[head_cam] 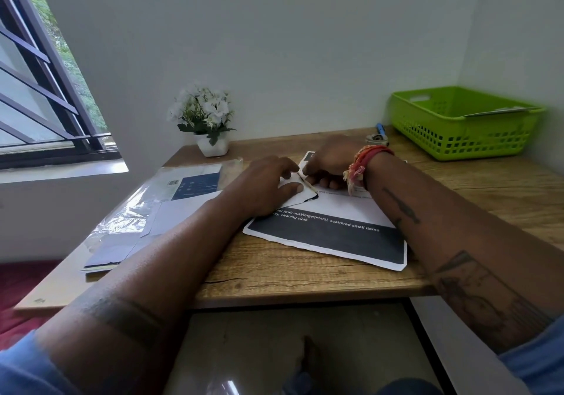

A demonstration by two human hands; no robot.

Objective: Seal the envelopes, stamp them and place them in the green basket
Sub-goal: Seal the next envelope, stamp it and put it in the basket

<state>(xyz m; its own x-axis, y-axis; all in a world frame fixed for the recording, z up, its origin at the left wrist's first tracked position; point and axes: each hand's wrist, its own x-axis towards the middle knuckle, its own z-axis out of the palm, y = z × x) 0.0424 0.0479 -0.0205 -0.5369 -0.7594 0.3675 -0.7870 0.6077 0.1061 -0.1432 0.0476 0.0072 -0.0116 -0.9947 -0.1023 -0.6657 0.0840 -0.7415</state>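
Note:
A printed white paper (329,237) with a black band and some text lies in the middle of the wooden table (305,275). One corner of it is folded up into a white flap (300,197). My left hand (262,187) presses on that flap with thumb and fingers around its edge. My right hand (331,162), with a red thread band at the wrist, pinches the paper along the fold. The green basket (457,146) stands at the back right, and a flat envelope (500,111) rests across its rim.
A small round stamp (377,139) and a blue pen (380,127) lie just left of the basket. A clear plastic pack with envelopes and sheets (171,193) covers the table's left side. A white flower pot (210,120) stands at the back wall. A barred window is at the left.

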